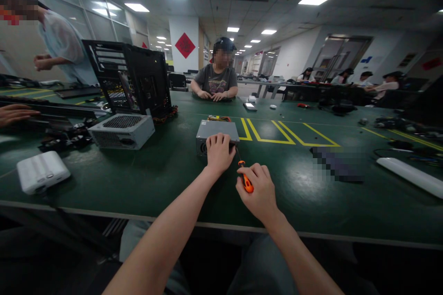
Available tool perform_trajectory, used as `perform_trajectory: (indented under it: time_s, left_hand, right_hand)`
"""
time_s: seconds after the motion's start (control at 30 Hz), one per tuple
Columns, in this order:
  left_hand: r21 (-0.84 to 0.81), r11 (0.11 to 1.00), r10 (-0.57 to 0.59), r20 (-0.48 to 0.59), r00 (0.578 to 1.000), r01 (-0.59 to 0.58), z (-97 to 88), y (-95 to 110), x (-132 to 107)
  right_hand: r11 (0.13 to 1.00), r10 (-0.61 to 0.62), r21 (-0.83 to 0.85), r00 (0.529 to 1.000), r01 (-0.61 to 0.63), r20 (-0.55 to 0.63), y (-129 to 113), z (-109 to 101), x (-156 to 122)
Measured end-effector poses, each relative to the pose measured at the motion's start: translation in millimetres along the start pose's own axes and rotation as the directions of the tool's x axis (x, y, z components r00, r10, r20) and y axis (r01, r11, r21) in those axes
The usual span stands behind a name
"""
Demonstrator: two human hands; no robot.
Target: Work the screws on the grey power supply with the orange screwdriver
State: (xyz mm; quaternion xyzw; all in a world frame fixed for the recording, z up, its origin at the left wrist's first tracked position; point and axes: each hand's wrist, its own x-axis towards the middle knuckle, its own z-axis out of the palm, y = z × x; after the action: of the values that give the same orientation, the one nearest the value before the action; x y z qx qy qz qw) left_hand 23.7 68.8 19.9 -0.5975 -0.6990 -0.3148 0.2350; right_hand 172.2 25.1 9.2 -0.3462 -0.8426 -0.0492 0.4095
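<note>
A grey computer power supply (217, 129) sits on the green table in front of me, its cables bunched behind it. My left hand (220, 151) grips its near right part, fingers over the top edge. In my right hand (259, 191) is a screwdriver with an orange and black handle (247, 183). The screwdriver's shaft points up and away, its tip at the power supply's near right corner. Whether the tip sits in a screw is too small to tell.
A second power supply (122, 130) and an open black computer case (133, 76) stand to the left. Nearer lies a white power bank (43, 172). At right are a dark blurred-out object (334, 163) and a white bar (411, 176). Another person (216, 76) sits opposite; a co-worker's hand (15, 114) shows far left.
</note>
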Motion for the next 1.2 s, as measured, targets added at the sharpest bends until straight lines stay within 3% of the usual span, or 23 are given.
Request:
perform_trajectory:
  time_s: [0.27, 0.47, 0.87, 1.2]
  left_hand:
    - [0.017, 1.0, 0.006, -0.001, 1.0, -0.006, 2.1, 0.1, 0.1]
    - [-0.006, 1.0, -0.008, 0.007, 1.0, 0.008, 2.9, 0.1, -0.3]
    - [-0.007, 1.0, -0.002, 0.008, 1.0, 0.002, 3.1, 0.9, -0.3]
    - [-0.011, 1.0, 0.004, -0.003, 1.0, -0.004, 4.6, -0.5, -0.9]
  right_hand:
    - [0.989, 0.111, 0.104, 0.994, -0.107, -0.026, 0.6, 0.8, -0.4]
    - [1.0, 0.016, 0.024, 1.0, -0.017, 0.026, 0.4, 0.4, -1.4]
    - [0.988, 0.103, 0.118, 0.995, -0.102, -0.007, 2.6, 2.1, -2.2]
    - [0.999, 0.025, 0.03, 0.999, -0.026, 0.039, -0.1, -1.8, -0.6]
